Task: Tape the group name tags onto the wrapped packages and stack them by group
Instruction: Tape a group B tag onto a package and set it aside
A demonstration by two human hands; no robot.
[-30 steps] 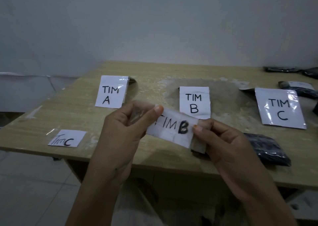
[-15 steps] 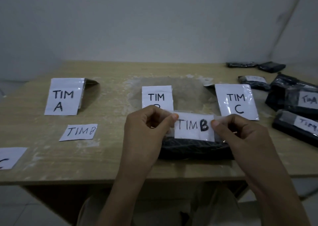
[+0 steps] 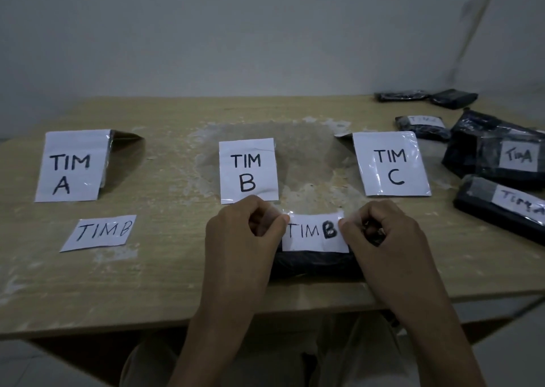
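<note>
Once the TIM B tag [image 3: 314, 233] had dropped from mid-air onto the black wrapped package [image 3: 315, 267], just nearside of the TIM B sign [image 3: 247, 170] | left hand [image 3: 241, 248], right hand [image 3: 386, 245] pinched its taped ends, fingers curled | sticking underway, stacking pending

tim b tag [image 3: 315, 233] lowered from mid-air onto black package [image 3: 315, 264], left hand [image 3: 241, 239] and right hand [image 3: 383, 239] down with it

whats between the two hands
In the head view, the TIM B tag spans the gap between the left hand and right hand, lying on the black wrapped package; both hands pinch its taped ends.
</note>
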